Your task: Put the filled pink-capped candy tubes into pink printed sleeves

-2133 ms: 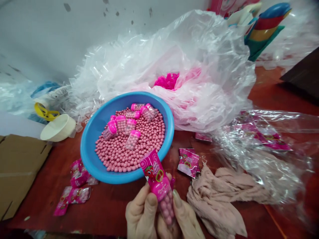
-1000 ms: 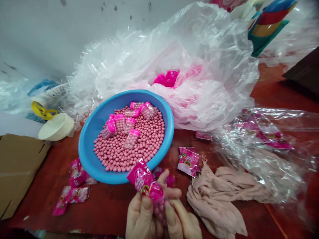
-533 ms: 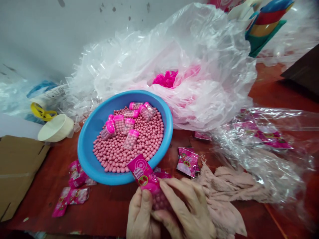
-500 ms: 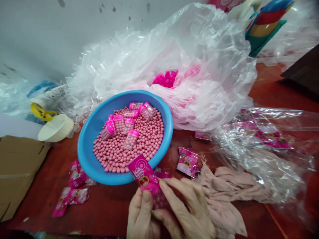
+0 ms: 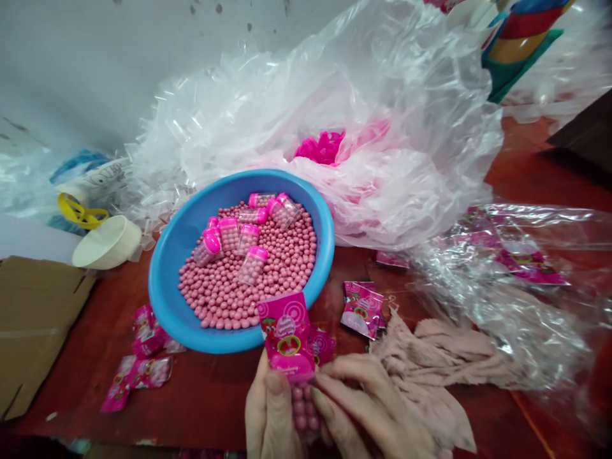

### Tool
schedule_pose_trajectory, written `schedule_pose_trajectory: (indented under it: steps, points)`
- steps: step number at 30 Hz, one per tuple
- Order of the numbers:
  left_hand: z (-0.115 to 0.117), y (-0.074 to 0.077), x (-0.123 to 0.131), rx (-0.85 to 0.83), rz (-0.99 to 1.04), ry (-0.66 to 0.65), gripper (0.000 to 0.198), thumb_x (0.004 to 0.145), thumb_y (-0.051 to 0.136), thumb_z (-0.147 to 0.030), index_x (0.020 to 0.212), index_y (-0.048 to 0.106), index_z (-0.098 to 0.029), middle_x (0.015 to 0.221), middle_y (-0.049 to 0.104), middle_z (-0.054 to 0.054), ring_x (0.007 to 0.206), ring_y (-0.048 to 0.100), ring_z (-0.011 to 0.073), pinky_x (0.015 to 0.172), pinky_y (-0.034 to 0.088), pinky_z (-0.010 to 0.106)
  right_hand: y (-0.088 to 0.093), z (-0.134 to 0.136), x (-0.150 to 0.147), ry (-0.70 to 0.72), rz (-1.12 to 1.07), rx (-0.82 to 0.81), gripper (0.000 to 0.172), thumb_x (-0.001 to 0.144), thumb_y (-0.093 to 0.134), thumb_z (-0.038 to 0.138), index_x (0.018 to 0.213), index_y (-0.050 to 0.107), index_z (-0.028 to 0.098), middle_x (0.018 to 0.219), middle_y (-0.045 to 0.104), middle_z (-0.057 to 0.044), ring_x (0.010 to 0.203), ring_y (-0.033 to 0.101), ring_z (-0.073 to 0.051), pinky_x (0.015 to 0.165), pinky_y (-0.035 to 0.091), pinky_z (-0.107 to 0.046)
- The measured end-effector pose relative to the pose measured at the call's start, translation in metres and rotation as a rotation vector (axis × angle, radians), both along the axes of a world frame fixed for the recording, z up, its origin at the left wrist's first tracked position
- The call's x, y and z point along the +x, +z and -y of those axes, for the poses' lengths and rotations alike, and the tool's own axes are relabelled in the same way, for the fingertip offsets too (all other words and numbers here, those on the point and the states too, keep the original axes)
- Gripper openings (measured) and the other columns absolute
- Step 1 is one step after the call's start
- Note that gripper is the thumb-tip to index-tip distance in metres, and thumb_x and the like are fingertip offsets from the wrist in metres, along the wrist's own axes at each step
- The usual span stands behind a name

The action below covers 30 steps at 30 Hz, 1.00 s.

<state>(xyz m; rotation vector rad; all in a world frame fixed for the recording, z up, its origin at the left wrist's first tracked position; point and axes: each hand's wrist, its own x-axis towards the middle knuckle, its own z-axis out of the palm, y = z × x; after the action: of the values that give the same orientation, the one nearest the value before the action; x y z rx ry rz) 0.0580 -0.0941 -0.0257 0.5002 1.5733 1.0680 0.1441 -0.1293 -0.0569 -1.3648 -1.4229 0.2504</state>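
Note:
My left hand [image 5: 272, 414] grips a small clear bottle of pink beads [image 5: 302, 411] with a pink printed sleeve wrapper [image 5: 285, 336] drawn over its top. My right hand [image 5: 368, 408] pinches the sleeve's lower edge against the bottle. Both hands are at the bottom centre, just in front of a blue basin [image 5: 167, 287] filled with pink beads [image 5: 268, 280]. Several capped, filled small bottles [image 5: 232, 236] lie on the beads in the basin.
Loose pink sleeves lie on the red table, some [image 5: 143, 357] to the left and one [image 5: 362, 309] to the right. A beige cloth [image 5: 430, 363], clear plastic bags [image 5: 363, 127], a cream funnel [image 5: 108, 243] and cardboard [image 5: 33, 325] surround the basin.
The bottle and sleeve tilted left, then came back upright. My right hand moved over the bottle and now pinches the sleeve low down, which sits further down the bottle.

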Motion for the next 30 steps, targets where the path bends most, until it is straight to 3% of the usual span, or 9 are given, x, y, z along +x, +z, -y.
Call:
schedule_pose_trajectory:
  steps: [3,5,8,11,14,19,23,27,30]
  points:
    - [-0.006,0.006,0.004,0.017,-0.076,0.021,0.058,0.050,0.072,-0.070,0.075,0.067,-0.018,0.033,0.049,-0.006,0.029,0.039,0.0055,0.029,0.033,0.013,0.002,0.000,0.001,-0.065,-0.142,-0.096,0.020,0.091,0.055,0.022,0.107,0.066,0.017,0.087,0.067,-0.005,0.074,0.066,-0.012,0.064,0.054,-0.016]
    - [-0.008,0.006,0.005,0.011,-0.050,0.016,0.060,0.049,0.071,-0.070,0.075,0.066,-0.017,0.031,0.046,-0.007,0.028,0.036,0.0043,0.029,0.031,0.012,0.005,-0.002,0.005,-0.001,-0.155,-0.124,0.019,0.090,0.056,0.019,0.106,0.066,0.016,0.086,0.067,-0.005,0.072,0.067,-0.011,0.063,0.054,-0.015]
    - [-0.008,0.006,0.006,-0.009,0.026,-0.040,0.058,0.051,0.073,-0.068,0.068,0.064,-0.014,0.032,0.044,-0.007,0.029,0.037,0.0026,0.030,0.029,0.010,0.010,-0.004,0.012,0.108,-0.053,-0.139,0.015,0.087,0.057,0.011,0.097,0.067,0.014,0.081,0.068,-0.005,0.069,0.067,-0.011,0.061,0.054,-0.014]
    - [-0.009,0.006,0.006,-0.041,0.075,-0.087,0.054,0.052,0.075,-0.064,0.067,0.062,-0.013,0.034,0.045,-0.008,0.030,0.037,0.0019,0.031,0.029,0.010,0.011,-0.002,0.012,-0.037,0.126,-0.091,0.021,0.091,0.048,0.011,0.097,0.067,0.015,0.081,0.071,-0.007,0.071,0.069,-0.015,0.066,0.057,-0.020]
    - [-0.010,0.007,0.005,-0.055,0.104,-0.124,0.057,0.052,0.078,-0.060,0.082,0.065,-0.013,0.036,0.044,-0.010,0.030,0.036,0.0015,0.031,0.028,0.009,0.001,0.006,0.006,-0.164,0.248,-0.023,0.027,0.091,0.044,0.010,0.107,0.064,0.015,0.090,0.073,-0.011,0.086,0.070,-0.023,0.081,0.057,-0.032]
    - [-0.010,0.008,0.001,-0.067,0.148,-0.190,0.057,0.056,0.078,-0.056,0.091,0.065,-0.013,0.041,0.048,-0.008,0.034,0.039,0.0029,0.033,0.030,0.011,-0.023,0.016,0.004,-0.133,0.293,-0.041,0.040,0.087,0.045,0.007,0.123,0.055,0.023,0.102,0.072,-0.009,0.098,0.067,-0.025,0.088,0.055,-0.037]
    - [-0.010,0.010,-0.001,-0.073,0.153,-0.186,0.050,0.057,0.078,-0.056,0.085,0.065,-0.017,0.046,0.050,-0.007,0.036,0.041,0.0042,0.035,0.034,0.013,-0.026,0.009,0.008,-0.107,0.290,-0.054,0.037,0.084,0.049,0.010,0.118,0.057,0.023,0.097,0.071,-0.009,0.092,0.068,-0.025,0.079,0.058,-0.033]
    - [-0.012,0.014,0.002,-0.127,0.117,-0.130,0.052,0.046,0.081,-0.059,0.069,0.061,-0.017,0.038,0.048,-0.008,0.032,0.038,0.0028,0.032,0.032,0.012,-0.013,-0.005,0.008,-0.058,0.260,-0.049,0.022,0.087,0.048,0.012,0.107,0.057,0.017,0.086,0.067,-0.010,0.077,0.067,-0.020,0.064,0.057,-0.026]
    - [-0.012,0.016,0.003,-0.123,0.102,-0.108,0.056,0.045,0.076,-0.066,0.066,0.061,-0.017,0.035,0.050,-0.007,0.030,0.039,0.0031,0.031,0.032,0.012,-0.003,-0.011,0.009,0.033,0.008,-0.132,0.015,0.091,0.045,0.009,0.093,0.056,0.019,0.075,0.062,-0.002,0.066,0.062,-0.013,0.061,0.052,-0.020]
